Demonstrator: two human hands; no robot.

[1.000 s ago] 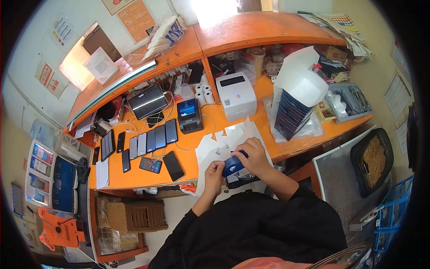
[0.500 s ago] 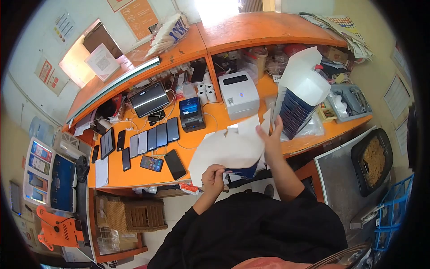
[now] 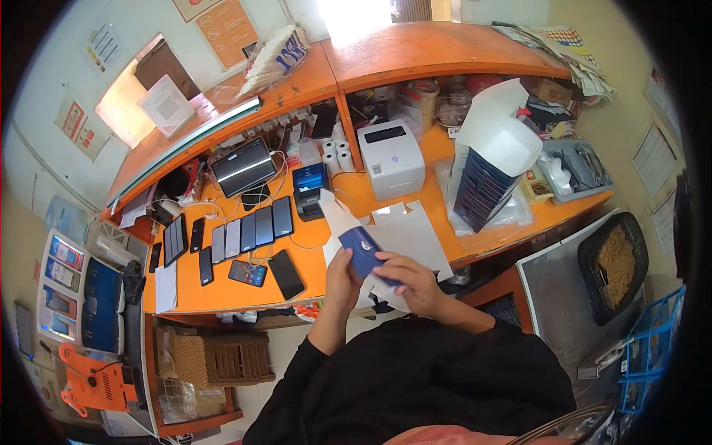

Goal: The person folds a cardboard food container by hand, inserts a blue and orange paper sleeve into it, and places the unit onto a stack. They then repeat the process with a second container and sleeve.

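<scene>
Between both hands is a partly folded piece of card with a dark blue face [image 3: 361, 251] and a white flap pointing up and left. My left hand [image 3: 342, 282] is closed round its left edge. The fingers of my right hand [image 3: 409, 282] press on its lower right part. Behind it, flat white cut card sheets [image 3: 408, 237] lie at the front edge of the orange counter. A tall stack of nested dark blue and white card pieces [image 3: 486, 185] stands on clear plastic to the right.
Several phones [image 3: 256, 230] and a tablet [image 3: 244, 167] with cables lie on the left of the orange counter [image 3: 222, 294]. A small dark printer [image 3: 309, 191] and a white printer [image 3: 391, 159] stand behind. A grey tray [image 3: 577, 169] is at the right.
The large white card held out flat is now folded, with its blue face showing. My right hand has come down and left from beside the stack, and white sheets show on the counter.
</scene>
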